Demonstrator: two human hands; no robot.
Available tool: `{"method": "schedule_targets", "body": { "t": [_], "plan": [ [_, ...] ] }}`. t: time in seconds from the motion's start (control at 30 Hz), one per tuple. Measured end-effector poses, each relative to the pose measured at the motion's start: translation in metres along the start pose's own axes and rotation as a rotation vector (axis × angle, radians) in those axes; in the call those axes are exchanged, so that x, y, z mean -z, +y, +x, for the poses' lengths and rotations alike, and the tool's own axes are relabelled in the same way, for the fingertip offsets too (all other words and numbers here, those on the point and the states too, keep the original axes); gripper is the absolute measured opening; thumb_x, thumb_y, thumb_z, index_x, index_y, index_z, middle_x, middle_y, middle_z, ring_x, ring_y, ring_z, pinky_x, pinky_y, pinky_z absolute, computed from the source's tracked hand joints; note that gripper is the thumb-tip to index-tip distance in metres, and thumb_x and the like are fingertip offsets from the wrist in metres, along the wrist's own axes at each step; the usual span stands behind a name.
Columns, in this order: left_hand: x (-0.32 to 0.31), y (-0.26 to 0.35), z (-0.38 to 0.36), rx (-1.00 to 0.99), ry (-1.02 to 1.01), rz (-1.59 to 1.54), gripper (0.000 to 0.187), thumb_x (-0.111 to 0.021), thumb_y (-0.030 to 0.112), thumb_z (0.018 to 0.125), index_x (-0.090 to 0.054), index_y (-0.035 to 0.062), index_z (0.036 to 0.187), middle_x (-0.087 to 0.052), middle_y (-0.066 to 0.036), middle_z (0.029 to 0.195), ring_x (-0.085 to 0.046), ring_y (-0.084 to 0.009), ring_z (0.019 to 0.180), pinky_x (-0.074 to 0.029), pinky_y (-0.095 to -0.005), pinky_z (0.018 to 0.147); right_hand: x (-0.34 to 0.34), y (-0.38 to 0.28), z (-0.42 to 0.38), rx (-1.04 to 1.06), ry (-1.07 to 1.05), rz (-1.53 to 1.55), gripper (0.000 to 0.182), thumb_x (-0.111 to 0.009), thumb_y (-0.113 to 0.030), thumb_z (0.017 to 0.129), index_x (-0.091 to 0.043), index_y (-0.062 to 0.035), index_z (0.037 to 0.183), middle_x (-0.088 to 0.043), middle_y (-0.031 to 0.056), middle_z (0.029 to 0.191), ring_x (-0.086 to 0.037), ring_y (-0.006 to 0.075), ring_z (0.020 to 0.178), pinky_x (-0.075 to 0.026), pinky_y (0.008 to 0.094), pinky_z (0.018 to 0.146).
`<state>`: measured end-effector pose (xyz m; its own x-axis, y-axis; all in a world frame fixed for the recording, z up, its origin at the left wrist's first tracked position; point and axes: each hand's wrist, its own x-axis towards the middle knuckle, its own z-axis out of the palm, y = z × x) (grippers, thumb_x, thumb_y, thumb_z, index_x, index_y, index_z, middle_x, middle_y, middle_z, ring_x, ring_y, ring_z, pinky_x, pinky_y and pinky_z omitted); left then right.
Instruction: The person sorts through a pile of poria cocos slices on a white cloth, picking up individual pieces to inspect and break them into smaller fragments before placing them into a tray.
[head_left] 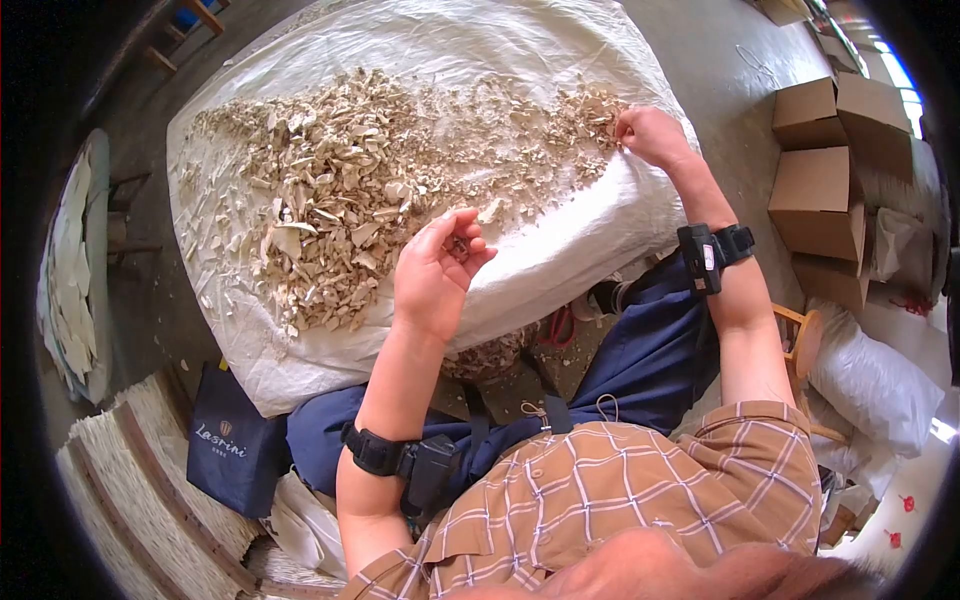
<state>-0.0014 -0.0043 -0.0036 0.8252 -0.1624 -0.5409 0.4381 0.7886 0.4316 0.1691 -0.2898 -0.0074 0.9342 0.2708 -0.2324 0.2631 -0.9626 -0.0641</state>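
A wide heap of pale, dried chips and flakes (330, 180) lies across a white cloth (560, 235). Over the near edge of the heap, my left hand (435, 275) is held palm up with its fingers curled around some small brownish pieces (458, 246). One larger pale chip (490, 211) lies just beyond its fingertips. At the right end of the spread, my right hand (652, 137) is closed in a pinch down among the small crumbs (598, 112). Whatever is between its fingertips is hidden.
Open cardboard boxes (815, 200) stand on the floor to the right, near a white sack (875, 370) and a wooden stool (803, 338). At left are a dark blue bag (235, 435) and a round tray of pale sheets (75, 270). Red-handled scissors (558, 327) show below the cloth's edge.
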Motion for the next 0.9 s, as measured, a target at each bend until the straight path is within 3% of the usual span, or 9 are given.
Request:
{"method": "schedule_targets", "body": {
  "t": [0.07,0.17,0.27,0.5,0.6,0.67,0.7,0.87,0.9],
  "plan": [
    [0.000,0.000,0.000,0.000,-0.004,0.000,0.023,-0.040,0.016,0.088,-0.053,-0.0012,0.096,-0.053,-0.004,0.079,-0.052,-0.0126,0.071,-0.047,-0.0318,0.072,0.005,-0.006,-0.001,-0.061,-0.061,0.059,0.011,-0.059,-0.015,0.070,-0.064,-0.0144,0.080,-0.062,0.0062,0.079,-0.059,0.0222,0.077,-0.045,0.0327,0.069],
    [0.000,0.000,0.000,0.002,-0.009,-0.005,0.023,-0.040,0.016,0.088,-0.053,-0.0012,0.096,-0.053,-0.004,0.078,-0.052,-0.0126,0.071,-0.047,-0.0316,0.072,0.006,-0.016,-0.004,0.011,-0.091,-0.003,0.012,-0.058,-0.016,0.071,-0.064,-0.0144,0.080,-0.062,0.0068,0.080,-0.059,0.0231,0.078,-0.045,0.0332,0.069],
    [0.000,0.000,0.000,-0.002,-0.002,-0.004,0.023,-0.041,0.016,0.088,-0.053,-0.0012,0.096,-0.053,-0.004,0.078,-0.052,-0.0124,0.071,-0.048,-0.0314,0.072,-0.003,-0.006,-0.002,0.022,-0.044,-0.057,0.012,-0.058,-0.017,0.068,-0.063,-0.0124,0.078,-0.060,0.0066,0.073,-0.058,0.0235,0.069,-0.045,0.0338,0.063],
    [0.000,0.000,0.000,0.004,-0.014,-0.006,0.023,-0.041,0.017,0.088,-0.053,-0.0010,0.096,-0.053,-0.004,0.078,-0.051,-0.0123,0.071,-0.047,-0.0312,0.072,0.003,-0.009,0.001,-0.033,-0.028,-0.092,0.015,-0.060,-0.016,0.067,-0.062,-0.0102,0.081,-0.060,0.0072,0.072,-0.057,0.0217,0.069,-0.045,0.0325,0.063],
    [0.000,0.000,-0.001,0.003,-0.006,-0.001,0.023,-0.041,0.017,0.088,-0.053,-0.0009,0.096,-0.053,-0.003,0.078,-0.051,-0.0123,0.071,-0.047,-0.0311,0.071,0.001,-0.020,0.002,0.044,0.022,0.176,0.018,-0.057,-0.013,0.071,-0.063,-0.0127,0.088,-0.062,0.0078,0.078,-0.059,0.0225,0.075,-0.046,0.0340,0.068],
    [0.000,0.000,-0.001,0.003,-0.004,0.001,0.023,-0.041,0.017,0.088,-0.053,-0.0009,0.096,-0.052,-0.003,0.078,-0.051,-0.0123,0.071,-0.047,-0.0311,0.071,-0.010,-0.028,0.005,0.321,0.021,0.426,0.020,-0.062,-0.007,0.070,-0.059,-0.0082,0.090,-0.057,0.0052,0.075,-0.055,0.0157,0.067,-0.045,0.0272,0.063],
    [-0.001,0.001,-0.001,0.005,-0.001,0.000,0.023,-0.041,0.017,0.088,-0.053,-0.0009,0.097,-0.052,-0.003,0.078,-0.051,-0.0123,0.071,-0.047,-0.0311,0.071,-0.013,-0.032,0.006,0.399,0.039,0.362,0.021,-0.062,-0.005,0.071,-0.059,-0.0093,0.092,-0.056,0.0050,0.081,-0.055,0.0166,0.070,-0.046,0.0275,0.065],
    [-0.001,0.002,-0.003,0.005,-0.002,0.001,0.023,-0.041,0.017,0.088,-0.053,-0.0008,0.097,-0.052,-0.004,0.078,-0.051,-0.0121,0.070,-0.047,-0.0311,0.071,-0.018,-0.036,0.010,0.357,0.148,0.151,0.020,-0.058,-0.010,0.075,-0.059,-0.0136,0.094,-0.055,0.0054,0.087,-0.056,0.0187,0.073,-0.046,0.0313,0.068],
    [-0.001,0.002,-0.003,-0.006,0.004,-0.007,0.023,-0.042,0.016,0.087,-0.053,-0.0016,0.095,-0.052,-0.004,0.078,-0.052,-0.0123,0.069,-0.048,-0.0312,0.070,-0.015,-0.035,0.012,0.175,0.171,0.068,0.020,-0.055,-0.011,0.075,-0.059,-0.0143,0.095,-0.055,0.0064,0.089,-0.056,0.0212,0.077,-0.046,0.0332,0.071]
  ]
}}
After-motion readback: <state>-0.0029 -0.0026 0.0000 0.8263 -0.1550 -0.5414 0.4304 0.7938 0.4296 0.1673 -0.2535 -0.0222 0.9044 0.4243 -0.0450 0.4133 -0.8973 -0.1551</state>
